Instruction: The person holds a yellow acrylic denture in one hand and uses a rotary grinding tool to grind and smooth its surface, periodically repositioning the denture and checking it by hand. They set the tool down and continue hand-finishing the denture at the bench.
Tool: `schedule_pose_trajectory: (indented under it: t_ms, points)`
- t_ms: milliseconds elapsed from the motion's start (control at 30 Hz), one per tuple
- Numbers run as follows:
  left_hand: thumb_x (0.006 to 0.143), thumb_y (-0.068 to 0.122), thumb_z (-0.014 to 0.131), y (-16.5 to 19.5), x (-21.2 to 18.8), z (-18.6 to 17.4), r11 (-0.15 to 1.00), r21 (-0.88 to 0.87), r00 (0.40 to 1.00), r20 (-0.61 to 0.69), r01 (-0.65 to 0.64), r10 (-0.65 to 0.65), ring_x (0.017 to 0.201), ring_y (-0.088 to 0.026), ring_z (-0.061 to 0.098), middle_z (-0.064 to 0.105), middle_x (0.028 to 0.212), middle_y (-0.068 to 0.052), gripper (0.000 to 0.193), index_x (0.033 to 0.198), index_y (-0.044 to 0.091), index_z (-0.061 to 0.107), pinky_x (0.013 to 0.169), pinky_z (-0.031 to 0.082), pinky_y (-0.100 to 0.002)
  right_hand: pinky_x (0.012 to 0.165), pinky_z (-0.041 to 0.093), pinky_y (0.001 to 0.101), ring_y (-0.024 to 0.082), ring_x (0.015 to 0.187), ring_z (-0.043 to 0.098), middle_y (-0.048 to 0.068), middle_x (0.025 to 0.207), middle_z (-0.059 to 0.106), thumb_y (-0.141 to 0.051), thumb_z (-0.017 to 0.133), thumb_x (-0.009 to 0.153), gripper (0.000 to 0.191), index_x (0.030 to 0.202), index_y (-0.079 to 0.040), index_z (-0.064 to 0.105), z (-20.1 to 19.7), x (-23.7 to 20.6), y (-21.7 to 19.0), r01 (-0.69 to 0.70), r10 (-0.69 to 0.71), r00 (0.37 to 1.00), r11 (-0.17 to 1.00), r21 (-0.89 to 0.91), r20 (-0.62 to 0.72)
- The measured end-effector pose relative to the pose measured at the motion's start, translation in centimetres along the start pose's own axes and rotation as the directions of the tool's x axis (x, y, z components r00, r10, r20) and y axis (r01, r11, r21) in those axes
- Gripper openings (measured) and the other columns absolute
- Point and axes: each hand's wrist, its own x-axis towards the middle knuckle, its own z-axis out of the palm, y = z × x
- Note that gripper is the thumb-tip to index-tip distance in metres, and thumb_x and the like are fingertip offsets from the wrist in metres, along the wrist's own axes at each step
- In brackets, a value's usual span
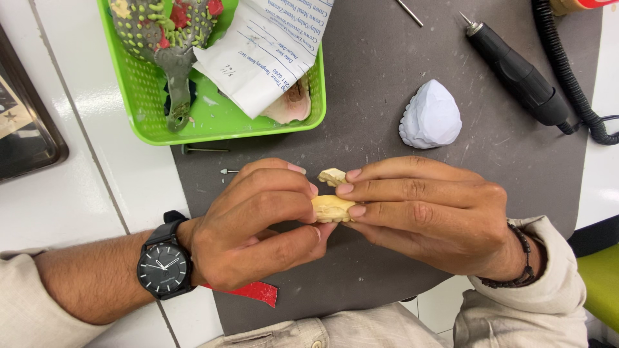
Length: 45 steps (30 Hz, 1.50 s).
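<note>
My left hand (258,222) and my right hand (425,212) meet over a grey mat (387,109), both pinching a small pale yellow dental cast (332,207) between fingertips. A second yellow piece of the cast (332,175) sticks up just above my right index fingertip. The left wrist wears a black watch (164,265); a dark bead bracelet (519,258) circles the right wrist. Most of the cast is hidden by my fingers.
A white plaster cast (431,116) lies on the mat to the upper right, beside a black rotary handpiece (516,74) with coiled cable. A green basket (145,106) at upper left holds an impression tray, a paper slip and a pink piece. Small burs (205,150) lie below it; a red strip (258,291) lies under my left hand.
</note>
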Motion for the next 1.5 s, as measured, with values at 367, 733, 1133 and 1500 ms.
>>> schedule_pose_trajectory:
  t_ms: [367, 733, 1133, 1500]
  points:
    - [0.081, -0.003, 0.091, 0.0, 0.2, 0.0, 1.000, 0.013, 1.000, -0.007, 0.019, -0.019, 0.097, -0.030, 0.066, 0.059, 0.099, -0.010, 0.025, 0.088, 0.001, 0.068, 0.087, 0.058, -0.047, 0.082, 0.061, 0.0372, 0.031, 0.097, 0.075, 0.018, 0.098, 0.074, -0.004, 0.088, 0.074, 0.026, 0.093, 0.003, 0.070, 0.0, 0.0, 0.0, -0.004, 0.004, 1.000, 1.000, -0.017, 0.000]
    - [0.080, 0.000, 0.092, 0.1, 0.2, -0.1, 0.995, -0.034, 0.995, 0.002, 0.096, -0.096, 0.092, -0.029, 0.067, 0.060, 0.100, -0.013, 0.026, 0.091, 0.000, 0.068, 0.079, 0.056, -0.044, 0.076, 0.062, 0.0346, 0.027, 0.089, 0.078, 0.020, 0.095, 0.074, -0.002, 0.087, 0.077, 0.027, 0.095, 0.003, 0.068, 0.3, -0.6, 0.3, -0.057, 0.057, 0.998, 0.998, 0.000, -0.004]
    - [0.082, 0.001, 0.092, 0.3, 0.1, -0.2, 0.990, -0.052, 0.992, 0.014, 0.128, -0.127, 0.088, -0.028, 0.069, 0.061, 0.099, -0.012, 0.028, 0.097, 0.000, 0.069, 0.078, 0.057, -0.042, 0.076, 0.066, 0.0293, 0.022, 0.092, 0.080, 0.016, 0.103, 0.077, -0.011, 0.086, 0.084, 0.027, 0.103, -0.001, 0.070, 0.1, -1.7, 0.4, -0.131, 0.132, 0.991, 0.991, -0.009, 0.038]
    - [0.081, 0.003, 0.092, 0.4, 0.1, -0.1, 0.989, -0.031, 0.990, 0.011, 0.142, -0.141, 0.088, -0.027, 0.069, 0.063, 0.099, -0.013, 0.030, 0.100, 0.000, 0.069, 0.078, 0.058, -0.041, 0.074, 0.065, 0.0261, 0.019, 0.091, 0.080, 0.012, 0.102, 0.078, -0.017, 0.086, 0.085, 0.028, 0.105, -0.003, 0.072, 0.0, -1.7, 0.3, -0.161, 0.164, 0.985, 0.986, -0.045, 0.061]
